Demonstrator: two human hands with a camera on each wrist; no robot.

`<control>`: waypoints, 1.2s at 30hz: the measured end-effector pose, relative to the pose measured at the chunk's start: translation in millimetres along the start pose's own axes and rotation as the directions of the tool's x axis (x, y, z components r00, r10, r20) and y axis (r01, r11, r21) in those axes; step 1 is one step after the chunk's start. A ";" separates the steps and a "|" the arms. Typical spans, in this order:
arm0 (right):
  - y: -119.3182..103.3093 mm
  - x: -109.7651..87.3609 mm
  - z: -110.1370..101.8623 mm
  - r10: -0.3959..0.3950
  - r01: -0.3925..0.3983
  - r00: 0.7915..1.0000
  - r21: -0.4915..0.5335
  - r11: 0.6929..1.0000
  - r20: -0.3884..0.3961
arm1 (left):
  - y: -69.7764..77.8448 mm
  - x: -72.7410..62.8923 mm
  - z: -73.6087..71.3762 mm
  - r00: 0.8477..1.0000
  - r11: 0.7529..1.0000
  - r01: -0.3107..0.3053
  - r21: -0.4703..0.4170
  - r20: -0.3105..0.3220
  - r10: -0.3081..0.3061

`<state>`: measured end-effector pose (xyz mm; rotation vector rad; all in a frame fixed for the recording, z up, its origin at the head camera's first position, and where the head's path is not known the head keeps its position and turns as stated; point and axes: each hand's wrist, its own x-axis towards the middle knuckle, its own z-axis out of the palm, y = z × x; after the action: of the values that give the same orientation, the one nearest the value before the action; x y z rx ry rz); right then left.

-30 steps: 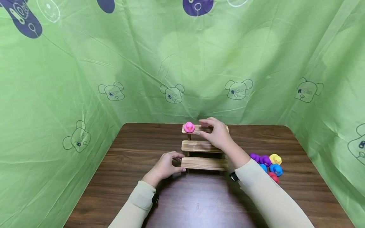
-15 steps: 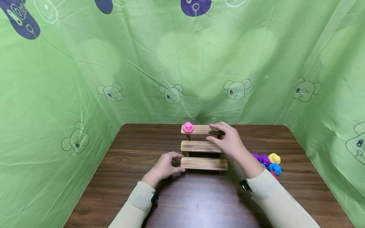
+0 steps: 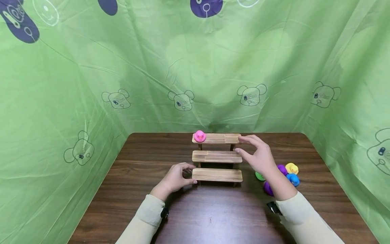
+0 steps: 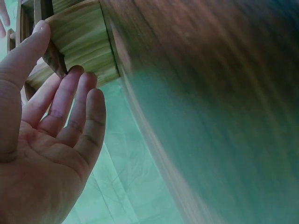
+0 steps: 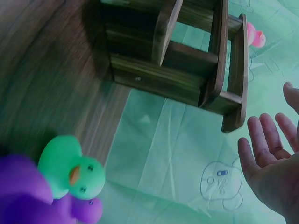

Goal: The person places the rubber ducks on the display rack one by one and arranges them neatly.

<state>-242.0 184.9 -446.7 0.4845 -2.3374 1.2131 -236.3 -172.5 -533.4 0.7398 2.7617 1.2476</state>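
Note:
A three-tier wooden step shelf [image 3: 217, 174] stands on the table. On the left end of its top tier sits a pink rubber duck [image 3: 199, 136], which also shows beyond the shelf in the right wrist view [image 5: 256, 35]. My left hand [image 3: 175, 178] holds the left end of the lowest tier, thumb at the front edge and fingers toward the back; the left wrist view shows the fingertips [image 4: 74, 70] at the board. My right hand [image 3: 259, 156] is beside the right end of the upper tiers, thumb and fingers spread, with nothing in it.
Right of the shelf lies a cluster of rubber ducks, partly hidden by my right forearm: a green duck [image 3: 260, 176], purple ducks [image 3: 268, 188], a yellow duck [image 3: 291, 168] and a blue duck [image 3: 293, 180]. A green printed curtain [image 3: 213, 67] surrounds the brown wooden table [image 3: 146, 159].
My right hand has moved rightward from near the pink duck to the shelf's right end, uncovering the top tier. The left hand keeps its place. The green duck has come into sight.

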 end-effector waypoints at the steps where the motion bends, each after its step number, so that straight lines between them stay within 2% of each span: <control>1: 1.4 -1.7 -2.1 0.001 -0.001 1.000 -0.005 1.000 -0.003 | 0.1 -0.1 -0.1 1.000 1.000 0.000 -0.002 -0.001 0.000; 12: 29.9 -18.4 -27.4 0.072 -0.071 0.997 -0.069 0.995 0.009 | -2.5 1.2 0.2 1.000 1.000 -0.010 0.006 -0.004 0.010; 19: 47.4 -30.3 -39.6 0.089 -0.087 0.996 -0.104 0.991 0.014 | -1.0 1.1 -0.7 1.000 1.000 -0.013 -0.007 0.001 0.013; 24: 55.6 -39.1 -43.9 0.126 -0.113 0.990 -0.164 0.980 0.068 | -1.5 1.0 -0.7 1.000 1.000 -0.004 -0.002 0.001 0.004; 31: 68.1 -51.0 -49.4 0.218 -0.180 0.961 -0.212 0.961 0.170 | -1.7 1.4 -1.0 1.000 1.000 -0.007 -0.014 0.002 0.007; 36: 76.7 -58.1 -51.7 0.252 -0.196 0.937 -0.235 0.952 0.243 | -0.8 1.4 -0.8 1.000 1.000 -0.003 -0.015 0.004 0.003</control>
<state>-220.0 275.6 -503.5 0.3330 -2.7825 1.0344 -238.0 -173.0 -533.2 0.7451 2.7454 1.2645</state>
